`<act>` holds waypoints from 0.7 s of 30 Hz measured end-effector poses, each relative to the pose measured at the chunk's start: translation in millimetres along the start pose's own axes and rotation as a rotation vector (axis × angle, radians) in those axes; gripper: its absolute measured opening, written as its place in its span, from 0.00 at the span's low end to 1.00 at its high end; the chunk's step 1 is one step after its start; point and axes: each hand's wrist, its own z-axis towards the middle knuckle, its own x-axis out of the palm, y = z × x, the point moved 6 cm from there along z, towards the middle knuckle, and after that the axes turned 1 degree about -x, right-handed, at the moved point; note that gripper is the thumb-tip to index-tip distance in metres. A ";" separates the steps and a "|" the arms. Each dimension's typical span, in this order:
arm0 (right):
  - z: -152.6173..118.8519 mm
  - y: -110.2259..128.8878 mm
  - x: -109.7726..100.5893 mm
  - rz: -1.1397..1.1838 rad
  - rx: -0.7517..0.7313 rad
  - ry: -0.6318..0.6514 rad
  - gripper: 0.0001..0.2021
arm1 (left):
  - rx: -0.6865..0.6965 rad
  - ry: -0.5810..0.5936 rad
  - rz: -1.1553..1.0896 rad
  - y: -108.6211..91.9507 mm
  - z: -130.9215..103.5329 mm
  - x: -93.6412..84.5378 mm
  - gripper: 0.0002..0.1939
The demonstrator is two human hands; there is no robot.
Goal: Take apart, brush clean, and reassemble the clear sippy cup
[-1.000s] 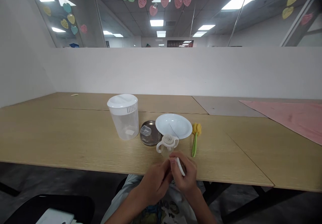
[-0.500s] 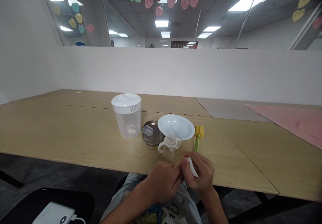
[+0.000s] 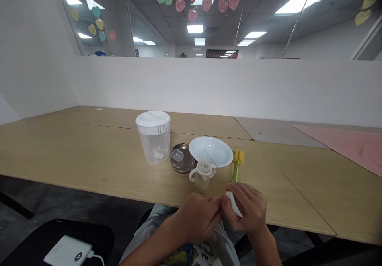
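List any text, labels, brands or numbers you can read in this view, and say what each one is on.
None can be read.
Clear jug: a small pale label low on its wall, too small to read.
Shirt: printed colours at the bottom edge, letters cut off and blurred.
White power bank: a round mark, no legible text.
Paper hearts on the glass: no writing legible.
White piece held by the right hand: no marking visible.

What my view keeps from me

The white piece (image 3: 233,207) sits mostly buried between my left hand (image 3: 197,218) and right hand (image 3: 249,209), so I can't identify it. The brush (image 3: 236,165) handle's lower end hides behind my fingers; the power bank (image 3: 69,251) runs off the bottom edge.
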 end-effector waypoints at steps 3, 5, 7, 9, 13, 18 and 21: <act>1.1 0.4 -0.3 0.002 -0.039 0.037 0.06 | 0.000 0.020 0.014 0.5 -1.0 3.0 0.09; 1.3 0.1 0.4 0.023 -0.060 0.077 0.06 | 0.000 0.025 0.027 0.5 -1.6 4.6 0.09; 1.2 -0.7 1.4 0.051 -0.070 0.120 0.06 | 0.000 0.029 0.044 0.3 -2.1 5.7 0.09; 1.2 -1.4 1.0 0.067 -0.075 0.137 0.07 | 0.001 0.037 0.069 0.4 -2.2 6.6 0.09; 2.5 -0.2 -2.2 0.057 -0.120 0.118 0.08 | 0.014 0.051 0.114 0.3 -1.5 8.3 0.08; 3.6 2.6 -5.0 0.023 -0.194 0.100 0.07 | 0.028 0.035 0.138 -0.3 -1.6 8.8 0.08; 3.0 1.8 -5.4 0.012 -0.199 0.099 0.07 | 0.041 0.012 0.139 -1.3 -1.8 7.4 0.07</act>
